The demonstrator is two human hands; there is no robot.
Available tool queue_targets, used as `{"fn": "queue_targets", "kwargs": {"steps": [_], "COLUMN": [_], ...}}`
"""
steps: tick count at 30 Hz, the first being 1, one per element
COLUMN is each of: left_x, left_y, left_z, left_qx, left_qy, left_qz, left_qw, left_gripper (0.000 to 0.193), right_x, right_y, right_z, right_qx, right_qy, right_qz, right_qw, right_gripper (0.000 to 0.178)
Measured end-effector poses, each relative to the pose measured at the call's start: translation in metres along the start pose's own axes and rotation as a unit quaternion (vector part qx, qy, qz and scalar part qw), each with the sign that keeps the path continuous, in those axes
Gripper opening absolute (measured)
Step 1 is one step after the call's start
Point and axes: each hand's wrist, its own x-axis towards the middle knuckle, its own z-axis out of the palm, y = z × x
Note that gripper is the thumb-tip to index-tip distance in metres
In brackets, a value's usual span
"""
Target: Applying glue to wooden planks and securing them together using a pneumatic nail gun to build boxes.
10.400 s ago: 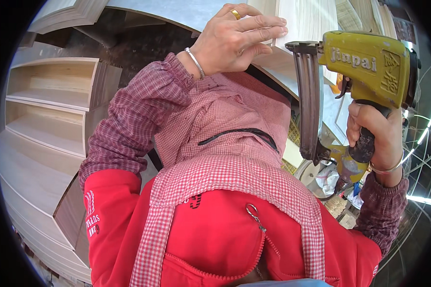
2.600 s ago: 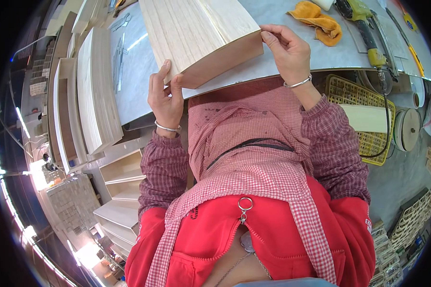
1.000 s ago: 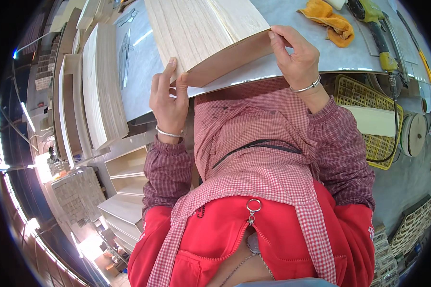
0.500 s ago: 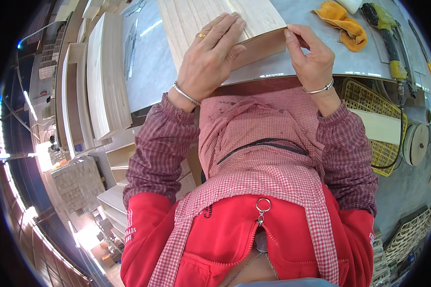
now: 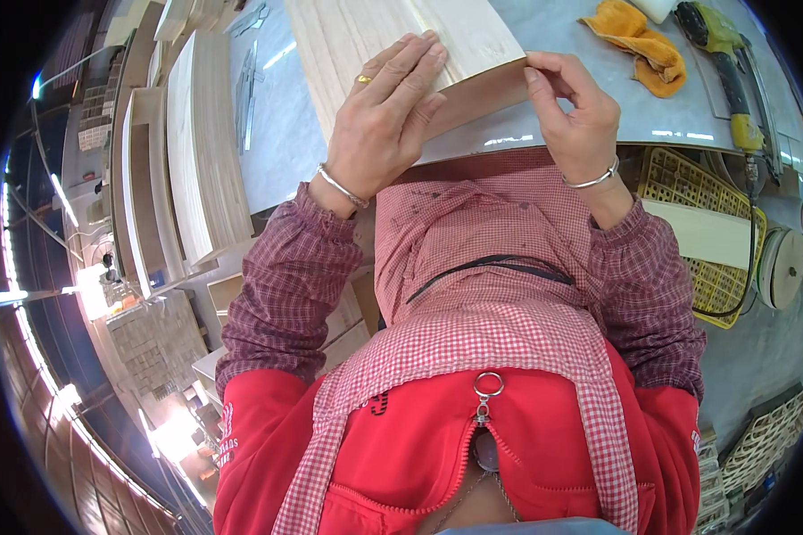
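A pale wooden box [image 5: 357, 58] lies on the grey-blue worktable in front of me, its top panel facing up and a browner side facing my body. My left hand [image 5: 385, 107] rests flat on the top panel, with fingers stretched out together and the thumb by the near edge. At the box's near right corner, my right hand [image 5: 573, 109] is closed, thumb and forefinger pinching the edge while the other fingers curl in. Whether a small piece sits between those fingertips cannot be seen. The inside of the box is hidden.
An orange cloth [image 5: 638, 45] and a green-and-black power tool [image 5: 723, 76] with a hose lie to the right. Stacked wooden panels [image 5: 207, 147] stand at the left. A yellow plastic crate [image 5: 687, 183] sits below the table's right edge. Thin strips [image 5: 248, 94] lie at the left.
The box has shifted slightly left and toward me. Both hands have moved with it, the left still flat on top and the right still at the corner.
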Motion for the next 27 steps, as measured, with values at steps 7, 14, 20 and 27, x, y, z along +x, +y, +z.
{"fn": "queue_targets", "kwargs": {"steps": [7,14,20,27], "left_x": [0.0008,0.0037,0.0032,0.0017], "left_y": [0.0008,0.0037,0.0050,0.0044], "left_z": [-0.0007,-0.0019,-0.0025,-0.0011], "left_qx": [0.006,-0.017,-0.020,-0.014], "left_qy": [0.002,0.002,0.003,0.010], "left_qz": [0.010,-0.006,-0.014,-0.006], "left_qw": [1.000,1.000,1.000,1.000], "left_gripper": [0.038,0.038,0.038,0.040], "right_x": [0.0002,0.0041,0.0069,0.0049], "right_y": [-0.0003,0.0024,0.0010,0.0021], "right_z": [0.0046,0.0010,-0.0024,-0.0018], "right_qx": [0.069,0.049,0.032,0.030], "right_qy": [0.025,0.009,-0.015,-0.014], "right_qz": [0.042,0.043,0.051,0.038], "right_qw": [0.996,0.998,0.998,0.999], "right_gripper": [0.016,0.012,0.010,0.012]}}
